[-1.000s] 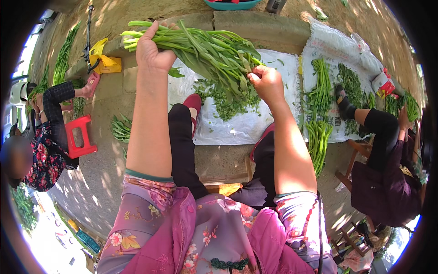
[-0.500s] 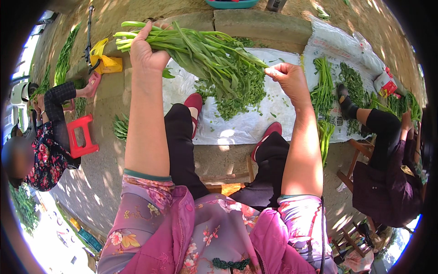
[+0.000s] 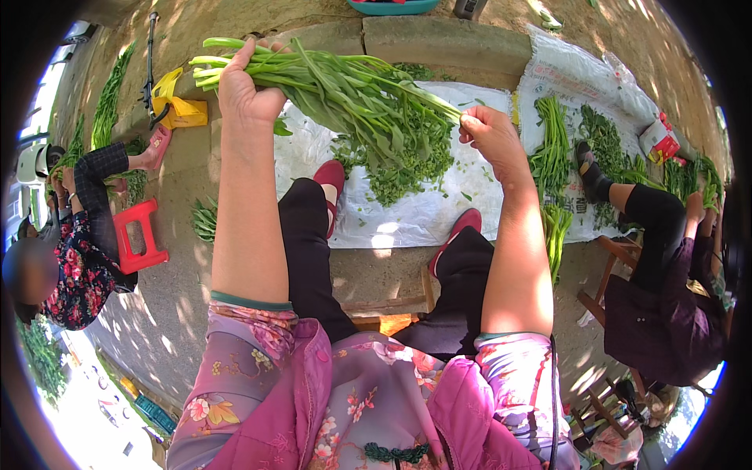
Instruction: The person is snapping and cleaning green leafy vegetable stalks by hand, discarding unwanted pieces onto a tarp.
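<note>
A bunch of long-stemmed leafy greens is gripped near its pale cut ends by my left hand, its fingers wrapped round the stems. The leafy part droops to the right over the sheet. At the bunch's right tip, my right hand is closed in a pinch on the end of one stem of these greens. Beneath lies a heap of loose green leaves on a white plastic sheet, between my red shoes.
To the right, bundled stems lie on another white sheet, near a seated person handling greens. On the left are a red stool, a yellow bag and another seated person. A stone curb runs along the far side.
My right hand has shifted slightly right at the tip of the bunch, with its fingers more curled. The left hand keeps its hold; the whole view has drifted slightly.
</note>
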`<action>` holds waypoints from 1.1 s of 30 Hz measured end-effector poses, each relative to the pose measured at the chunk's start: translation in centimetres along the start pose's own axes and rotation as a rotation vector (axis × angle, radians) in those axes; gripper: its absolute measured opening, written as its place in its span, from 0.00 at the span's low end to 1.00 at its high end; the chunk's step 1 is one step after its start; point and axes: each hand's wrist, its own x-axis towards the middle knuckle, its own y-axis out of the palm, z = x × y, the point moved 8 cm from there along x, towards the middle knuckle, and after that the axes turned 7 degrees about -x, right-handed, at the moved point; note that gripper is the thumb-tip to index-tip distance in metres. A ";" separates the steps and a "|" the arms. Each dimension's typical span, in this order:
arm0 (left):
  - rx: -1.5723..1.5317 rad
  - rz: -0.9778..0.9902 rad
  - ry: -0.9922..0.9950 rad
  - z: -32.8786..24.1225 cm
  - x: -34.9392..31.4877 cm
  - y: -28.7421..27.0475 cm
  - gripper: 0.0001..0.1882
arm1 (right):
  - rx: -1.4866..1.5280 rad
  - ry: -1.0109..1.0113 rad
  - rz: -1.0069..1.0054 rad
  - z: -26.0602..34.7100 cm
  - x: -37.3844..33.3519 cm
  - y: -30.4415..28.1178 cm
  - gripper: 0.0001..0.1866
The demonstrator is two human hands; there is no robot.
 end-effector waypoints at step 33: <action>-0.061 0.057 -0.042 0.3 1.1 0.0 0.06 | -0.404 -0.214 -0.580 -0.7 -0.3 -3.2 0.12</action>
